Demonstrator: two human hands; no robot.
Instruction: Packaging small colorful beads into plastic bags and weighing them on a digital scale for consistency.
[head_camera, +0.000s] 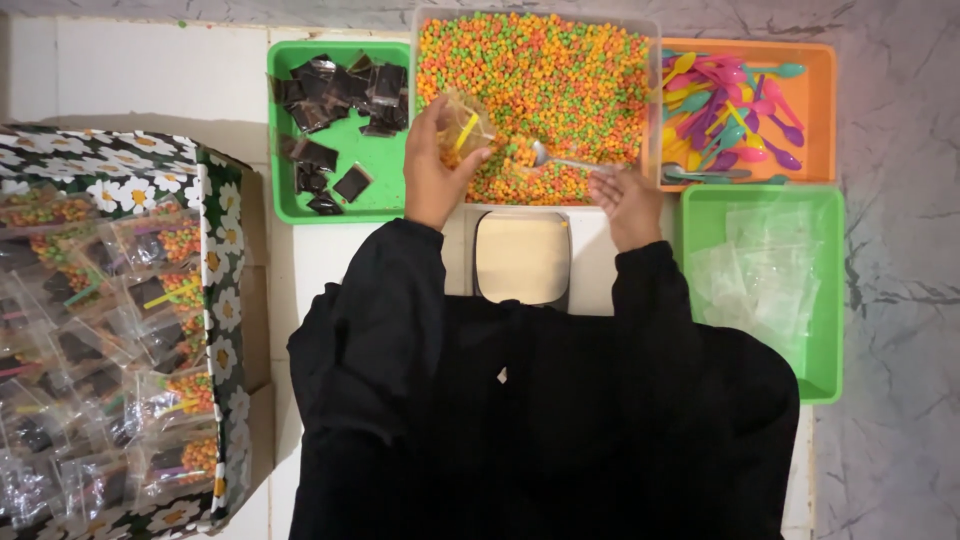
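My left hand (432, 172) holds a small clear bag (463, 127) with a yellow spoon inside, over the near left part of a clear tub (652, 60) full of orange, green and red cereal balls (545, 80). My right hand (625, 200) grips a metal spoon (560, 160) whose bowl dips into the cereal just right of the bag. A small scale with a beige plate (521, 257) sits on the table between my black sleeves.
A green tray (345, 205) with dark square sachets stands left of the tub. An orange tray (815, 110) holds coloured plastic spoons, and a green tray (830, 300) holds empty clear bags. A flower-print box (215, 200) at left is filled with packed bags.
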